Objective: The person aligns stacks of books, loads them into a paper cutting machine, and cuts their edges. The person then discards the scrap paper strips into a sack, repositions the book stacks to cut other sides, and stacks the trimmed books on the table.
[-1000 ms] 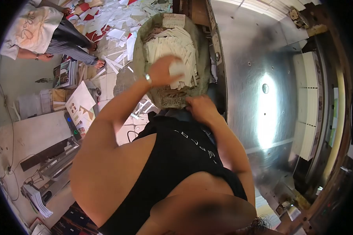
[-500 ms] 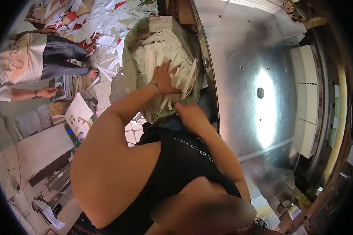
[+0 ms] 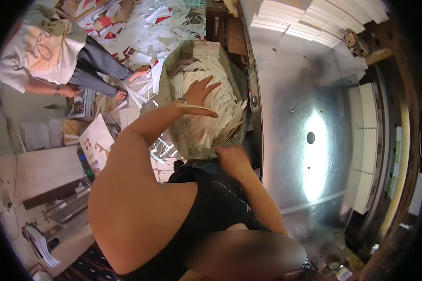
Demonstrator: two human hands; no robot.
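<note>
A greenish woven sack [image 3: 168, 89] stands in front of me, filled with white and cream paper strips [image 3: 211, 75]. My left hand [image 3: 198, 97] is over the strips, fingers spread and thumb stretched out to the right. Whether its palm touches the paper I cannot tell. A pale strip lies across the wrist, by the bracelet. At the sack's near rim, my right hand [image 3: 232, 159] is closed on the sack's edge, its fingertips partly hidden. A pale block with print on it [image 3: 206, 48] sits at the sack's far end.
To the right is a shiny metal table [image 3: 286, 140] with paper stacks [image 3: 363, 145] along its far side. Paper scraps [image 3: 147, 28] cover the floor beyond the sack. Another person [image 3: 56, 51] stands at the left, near stacked printed sheets [image 3: 82, 105].
My left hand's fingers are spread wider, and a strip now lies across its wrist. My right hand stays at the rim. The view has shifted, and the other person's legs are further apart.
</note>
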